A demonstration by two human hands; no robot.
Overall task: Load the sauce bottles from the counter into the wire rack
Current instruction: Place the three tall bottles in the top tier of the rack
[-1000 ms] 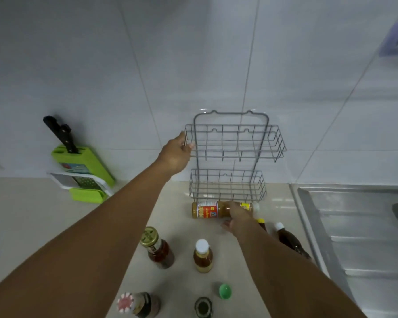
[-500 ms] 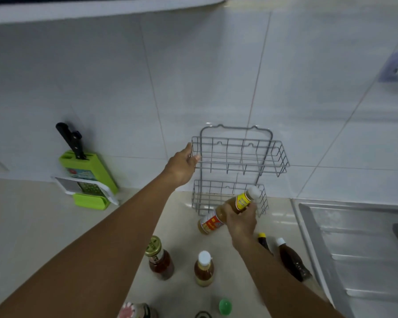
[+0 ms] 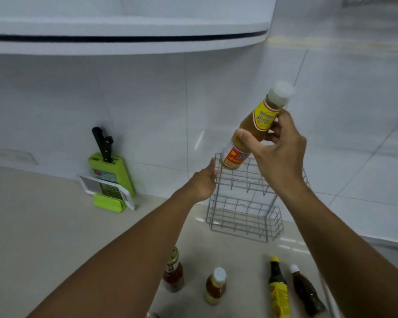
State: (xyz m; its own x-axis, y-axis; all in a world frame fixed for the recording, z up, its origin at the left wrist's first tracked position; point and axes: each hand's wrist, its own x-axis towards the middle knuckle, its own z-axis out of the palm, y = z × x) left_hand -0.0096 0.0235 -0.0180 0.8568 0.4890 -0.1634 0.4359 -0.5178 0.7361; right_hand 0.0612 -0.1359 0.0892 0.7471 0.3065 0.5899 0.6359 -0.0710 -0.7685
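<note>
Our right hand (image 3: 278, 148) is raised above the wire rack (image 3: 244, 203), thumb and fingers closed around the middle of a sauce bottle (image 3: 255, 129) held tilted, white cap up and to the right, base just over the rack's upper tier. Our left hand (image 3: 203, 182) reaches forward with the arm extended and grips the left edge of the upper tier, fingers curled on the wire. The held bottle carries a yellow neck label and a red-and-yellow body label; the print is too blurred to read. Both rack tiers look empty. On the beige counter (image 3: 44, 226) in front of the rack stand a gold-lidded jar-style bottle (image 3: 173, 271) and a small white-capped bottle (image 3: 215, 286); to their right lie a yellow-labelled dark bottle (image 3: 278, 288) and a dark brown bottle (image 3: 306, 292), side by side. A green knife block (image 3: 112, 177) with black handles leans at the white tiled wall (image 3: 147, 99), a grater (image 3: 108, 191) propped against it. A white cabinet (image 3: 124, 24) hangs overhead.
</note>
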